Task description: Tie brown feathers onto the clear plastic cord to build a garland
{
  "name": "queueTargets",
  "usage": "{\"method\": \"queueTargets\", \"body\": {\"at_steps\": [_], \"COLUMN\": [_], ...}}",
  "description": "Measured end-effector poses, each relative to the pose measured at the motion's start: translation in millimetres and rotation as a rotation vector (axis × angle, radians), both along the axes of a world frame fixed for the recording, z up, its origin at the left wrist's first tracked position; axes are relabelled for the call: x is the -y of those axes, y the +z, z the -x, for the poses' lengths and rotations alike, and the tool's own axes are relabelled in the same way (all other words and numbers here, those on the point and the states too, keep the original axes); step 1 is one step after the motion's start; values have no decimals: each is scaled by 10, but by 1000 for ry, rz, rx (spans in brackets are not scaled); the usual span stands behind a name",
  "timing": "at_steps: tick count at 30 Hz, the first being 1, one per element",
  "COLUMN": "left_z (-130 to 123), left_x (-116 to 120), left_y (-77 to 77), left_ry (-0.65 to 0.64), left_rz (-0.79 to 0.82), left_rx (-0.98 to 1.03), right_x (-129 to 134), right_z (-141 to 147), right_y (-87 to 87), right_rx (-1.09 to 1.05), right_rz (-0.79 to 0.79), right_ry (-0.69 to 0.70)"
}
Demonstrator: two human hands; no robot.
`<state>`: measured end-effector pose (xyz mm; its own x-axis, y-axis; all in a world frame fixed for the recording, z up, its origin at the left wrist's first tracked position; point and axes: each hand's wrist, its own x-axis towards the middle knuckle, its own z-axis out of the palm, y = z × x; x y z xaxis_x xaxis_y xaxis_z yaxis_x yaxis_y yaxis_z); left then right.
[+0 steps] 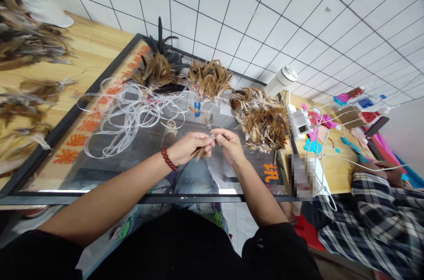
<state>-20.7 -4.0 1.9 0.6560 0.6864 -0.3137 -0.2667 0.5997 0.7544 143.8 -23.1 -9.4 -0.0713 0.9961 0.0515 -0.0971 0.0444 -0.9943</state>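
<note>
Over the glass-topped panel (132, 179), my left hand (192, 146) is closed on a small bunch of brown feathers (199, 153), which points down and left below its fingers. My right hand (228, 144) meets it at the fingertips, pinched at the pale quill ends of the bunch. Beyond the hands lie a small loose feather tuft (207, 119) and a blue tool (197, 107). Three brown feather piles stand along the far side: one on the left (155, 70), one in the middle (210, 79) and one on the right (261, 119).
A tangle of clear ribbon (129, 116) spreads left of the hands. More feathers (29, 41) lie on the wooden table at far left. A white bottle (281, 80), white adapter (300, 121), cables and coloured scraps are at right, beside a person in plaid (374, 218).
</note>
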Motion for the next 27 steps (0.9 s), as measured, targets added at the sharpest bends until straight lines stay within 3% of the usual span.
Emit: {"method": "queueTargets", "body": {"at_steps": [5, 10, 16, 22, 27], "left_z": [17, -8, -12, -33, -40], "left_x": [-16, 18, 37, 70, 61], "left_y": [-11, 17, 77, 100, 85], "left_ry": [2, 18, -90, -3, 41], "left_rz": [37, -10, 22, -291, -440], "left_rx": [41, -10, 40, -235, -295], "right_x": [-20, -18, 19, 7, 38], "right_z": [-46, -22, -28, -31, 30], "right_y": [-55, -52, -56, -14, -15], "right_rx": [-16, 85, 60, 285, 163], "right_rz": [4, -103, -40, -168, -132], "right_ry": [82, 11, 48, -4, -17]}}
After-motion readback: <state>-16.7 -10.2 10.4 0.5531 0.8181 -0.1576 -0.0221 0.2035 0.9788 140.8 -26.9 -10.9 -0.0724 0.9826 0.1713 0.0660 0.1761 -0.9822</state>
